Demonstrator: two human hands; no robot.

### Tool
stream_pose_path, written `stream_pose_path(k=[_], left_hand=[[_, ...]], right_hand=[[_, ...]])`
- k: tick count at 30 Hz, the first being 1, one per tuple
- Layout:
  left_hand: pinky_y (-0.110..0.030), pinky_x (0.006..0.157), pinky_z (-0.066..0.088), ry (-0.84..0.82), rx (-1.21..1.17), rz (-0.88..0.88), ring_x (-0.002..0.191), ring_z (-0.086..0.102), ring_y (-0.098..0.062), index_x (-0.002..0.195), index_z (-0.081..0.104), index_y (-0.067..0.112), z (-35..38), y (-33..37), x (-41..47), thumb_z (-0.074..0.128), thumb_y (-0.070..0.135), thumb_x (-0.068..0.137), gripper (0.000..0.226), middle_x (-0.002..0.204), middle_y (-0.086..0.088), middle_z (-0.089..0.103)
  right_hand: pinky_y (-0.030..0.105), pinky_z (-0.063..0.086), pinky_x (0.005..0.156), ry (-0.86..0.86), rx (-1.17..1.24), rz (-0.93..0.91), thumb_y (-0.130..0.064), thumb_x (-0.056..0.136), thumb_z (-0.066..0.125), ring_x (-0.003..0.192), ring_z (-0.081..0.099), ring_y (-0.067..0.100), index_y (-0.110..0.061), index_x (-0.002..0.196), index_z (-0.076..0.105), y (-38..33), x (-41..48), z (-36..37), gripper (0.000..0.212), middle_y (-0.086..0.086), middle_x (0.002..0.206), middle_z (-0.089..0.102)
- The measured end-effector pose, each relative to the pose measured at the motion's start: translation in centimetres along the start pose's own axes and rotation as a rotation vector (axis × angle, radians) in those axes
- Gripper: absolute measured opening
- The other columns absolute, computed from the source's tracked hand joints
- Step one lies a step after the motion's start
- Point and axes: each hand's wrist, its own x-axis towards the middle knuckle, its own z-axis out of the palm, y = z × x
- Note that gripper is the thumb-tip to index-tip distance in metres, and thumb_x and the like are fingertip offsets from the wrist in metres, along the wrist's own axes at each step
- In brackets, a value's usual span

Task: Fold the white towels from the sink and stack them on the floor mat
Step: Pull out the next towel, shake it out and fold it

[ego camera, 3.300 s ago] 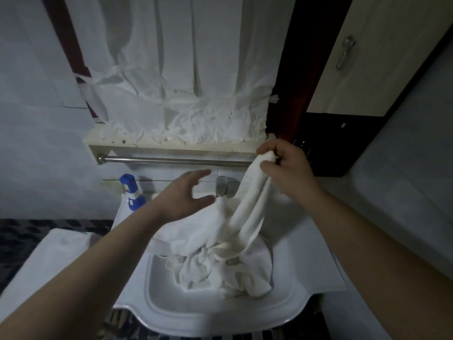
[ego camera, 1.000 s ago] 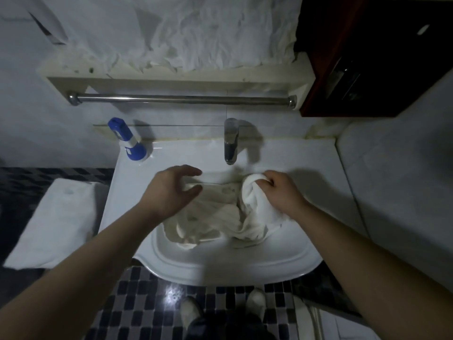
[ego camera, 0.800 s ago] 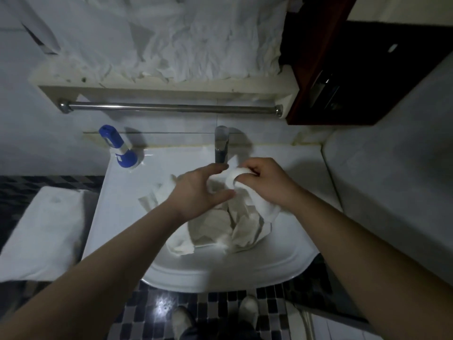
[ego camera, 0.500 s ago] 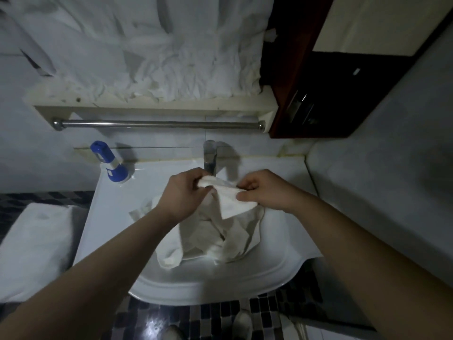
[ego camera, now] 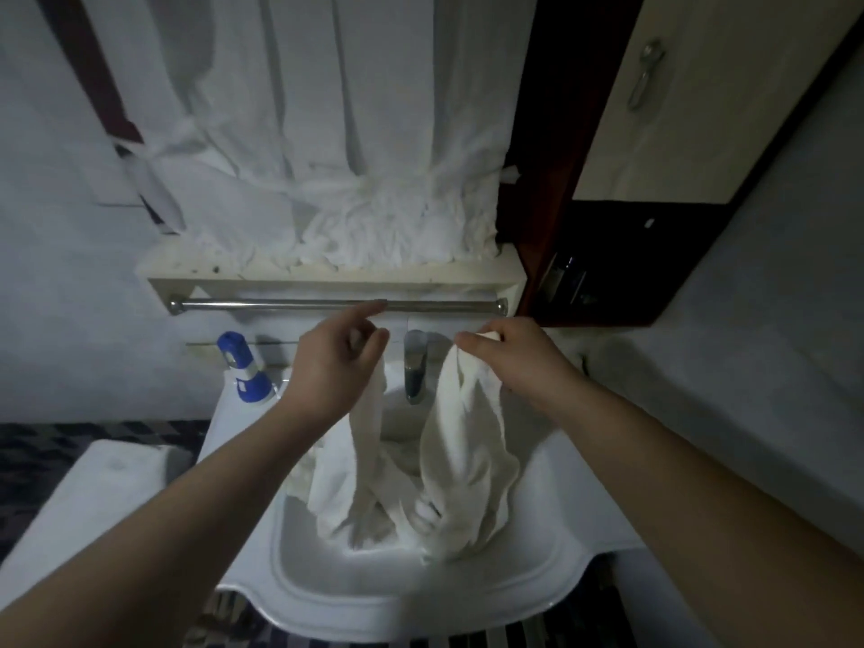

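A crumpled white towel (ego camera: pixel 460 465) hangs out of the white sink (ego camera: pixel 383 600), its lower part still bunched in the basin. My left hand (ego camera: pixel 334 367) pinches one upper corner of the towel, with the index finger sticking out. My right hand (ego camera: pixel 512 355) pinches the other corner at about the same height, to the right of the tap (ego camera: pixel 414 367). Between my hands the towel sags in two hanging strands. A white mat or folded cloth (ego camera: pixel 79 502) lies on the floor left of the sink.
A blue-capped bottle (ego camera: pixel 243 369) stands at the sink's back left corner. A metal rail (ego camera: pixel 336 304) runs under a shelf heaped with white cloth (ego camera: pixel 355 231). A dark wooden frame and a cabinet door (ego camera: pixel 664 95) stand at the upper right, a grey counter on the right.
Both hands have risen from the basin and drawn apart, lifting the towel by two corners. My view has tilted up towards the shelf.
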Motion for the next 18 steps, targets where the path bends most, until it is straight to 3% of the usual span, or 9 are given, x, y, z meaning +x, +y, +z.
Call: stream_pose_path(k=[2, 5, 8, 10, 15, 17, 18], left_hand=[[-0.026, 0.075, 0.051, -0.01, -0.007, 0.058, 0.072, 0.059, -0.002, 0.122, 0.066, 0.036, -1.0, 1.3, 0.3, 0.067, 0.023, 0.093, 0.032, 0.076, 0.02, 0.06], [-0.015, 0.065, 0.042, -0.031, -0.09, 0.068, 0.063, 0.056, 0.003, 0.115, 0.068, 0.034, -2.2, 3.3, 0.7, 0.067, 0.015, 0.091, 0.031, 0.086, 0.012, 0.063], [-0.013, 0.053, 0.038, -0.046, -0.192, 0.067, 0.049, 0.044, -0.005, 0.115, 0.07, 0.03, -3.0, 5.0, 1.2, 0.063, 0.008, 0.091, 0.033, 0.091, 0.009, 0.064], [-0.017, 0.052, 0.039, -0.045, -0.249, 0.065, 0.051, 0.042, -0.01, 0.113, 0.07, 0.03, -3.3, 5.8, 1.4, 0.063, 0.007, 0.091, 0.033, 0.093, 0.008, 0.063], [-0.022, 0.065, 0.051, -0.009, -0.194, 0.065, 0.068, 0.059, -0.01, 0.109, 0.071, 0.034, -4.3, 6.1, 1.9, 0.069, 0.011, 0.088, 0.031, 0.099, 0.012, 0.07], [-0.029, 0.078, 0.057, -0.031, -0.16, 0.055, 0.083, 0.067, -0.015, 0.109, 0.071, 0.032, -4.7, 5.8, 2.1, 0.074, 0.014, 0.085, 0.03, 0.102, 0.013, 0.072], [-0.026, 0.08, 0.058, -0.05, -0.129, 0.054, 0.087, 0.069, -0.012, 0.109, 0.071, 0.031, -4.9, 5.7, 2.2, 0.077, 0.015, 0.083, 0.03, 0.101, 0.013, 0.073]], right_hand=[[0.029, 0.049, 0.063, 0.066, -0.011, -0.03, -0.042, 0.088, 0.069, 0.078, 0.069, 0.025, -0.01, 0.087, 0.072, -1.7, 0.3, -0.5, 0.032, 0.011, 0.082, 0.071], [0.025, 0.048, 0.062, 0.108, 0.019, -0.056, -0.041, 0.087, 0.07, 0.078, 0.068, 0.021, -0.018, 0.079, 0.069, -4.1, 0.3, -1.4, 0.025, 0.001, 0.078, 0.068], [0.029, 0.053, 0.059, 0.045, 0.043, -0.045, -0.037, 0.088, 0.072, 0.076, 0.068, 0.019, -0.017, 0.082, 0.07, -6.0, -0.2, -1.9, 0.021, 0.002, 0.081, 0.069], [0.03, 0.053, 0.058, 0.005, 0.041, -0.05, -0.035, 0.086, 0.074, 0.074, 0.067, 0.02, -0.017, 0.084, 0.073, -6.9, -0.7, -2.0, 0.018, 0.002, 0.082, 0.069], [0.024, 0.037, 0.046, -0.072, -0.064, -0.049, -0.034, 0.09, 0.071, 0.058, 0.05, 0.02, -0.023, 0.088, 0.071, -7.7, -2.1, -3.6, 0.012, 0.0, 0.076, 0.061], [0.024, 0.047, 0.047, -0.115, -0.095, -0.059, -0.032, 0.091, 0.07, 0.06, 0.06, 0.019, -0.021, 0.096, 0.072, -7.8, -2.4, -4.3, 0.012, -0.006, 0.091, 0.058], [0.026, 0.056, 0.056, -0.153, -0.097, -0.061, -0.03, 0.092, 0.07, 0.066, 0.068, 0.021, -0.018, 0.101, 0.072, -7.9, -2.6, -4.7, 0.015, -0.008, 0.101, 0.056]])
